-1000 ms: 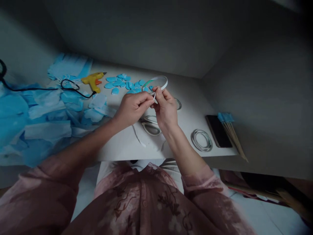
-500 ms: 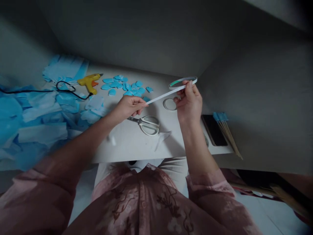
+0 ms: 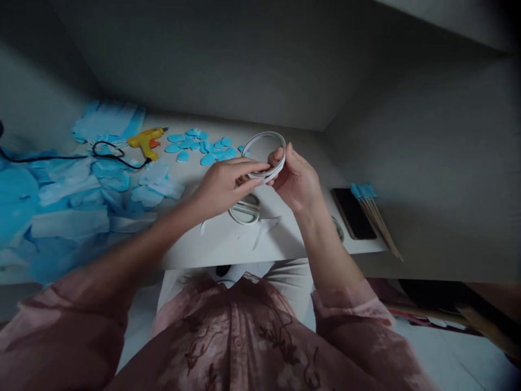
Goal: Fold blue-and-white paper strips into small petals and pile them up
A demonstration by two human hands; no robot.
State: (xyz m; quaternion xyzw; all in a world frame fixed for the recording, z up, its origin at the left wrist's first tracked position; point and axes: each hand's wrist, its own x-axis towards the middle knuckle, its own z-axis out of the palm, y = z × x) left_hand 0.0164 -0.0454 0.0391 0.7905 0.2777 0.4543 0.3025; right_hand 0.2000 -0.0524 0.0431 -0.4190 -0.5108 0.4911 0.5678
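Grip's pinched closed on the tape (image 3: 278, 169), left hand (image 3: 222, 184) and right hand (image 3: 300, 182) back together, not stretching it; pulling's probably paused.

The gap that the taut white strip crosses in the previous picture is now closed: the left hand (image 3: 228, 183) comes rightward to meet the right hand (image 3: 300, 180), and both have their fingers at the white ring (image 3: 278, 168). This ring now shows its opening more widely. The left hand also hides the blades of the scissors (image 3: 244, 205).
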